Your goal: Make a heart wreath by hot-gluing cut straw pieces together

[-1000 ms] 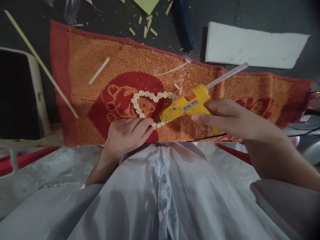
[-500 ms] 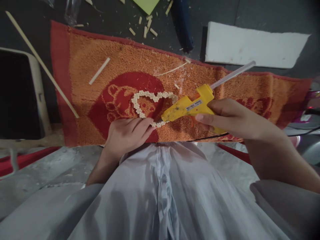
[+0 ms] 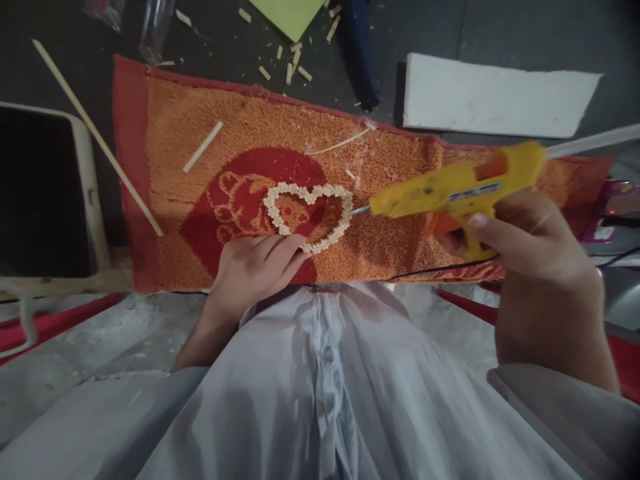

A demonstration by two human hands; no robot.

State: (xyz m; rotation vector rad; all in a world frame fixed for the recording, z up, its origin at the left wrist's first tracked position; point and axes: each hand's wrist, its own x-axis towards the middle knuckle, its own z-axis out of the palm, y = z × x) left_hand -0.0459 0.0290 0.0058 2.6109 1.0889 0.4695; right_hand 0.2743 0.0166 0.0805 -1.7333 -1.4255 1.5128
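Note:
A cream heart-shaped outline [image 3: 345, 220] made of small round pieces lies on an orange and red towel [image 3: 400, 167]. At its lower left edge my left hand [image 3: 255, 267] rests with its fingers closed together, the fingertips gripping the rim. My right hand [image 3: 525, 233] is wrapped around the handle of a yellow glue gun [image 3: 430, 193], somewhat blurred by motion. The metal nozzle points left, close to the heart's right side; I cannot tell whether it touches. A translucent glue stick [image 3: 595, 141] sticks out of the gun's back.
A white foam block [image 3: 500, 97] lies behind the towel at right. Short stick offcuts [image 3: 295, 67], a green paper [image 3: 293, 17] and a dark blue tool [image 3: 363, 60] are at the back. At left are a long thin stick [image 3: 100, 140] and a dark-screened device [image 3: 43, 193].
My right hand has moved the glue gun to the right, so its nozzle has left the heart's bottom for its right side. The left hand stays at the rim.

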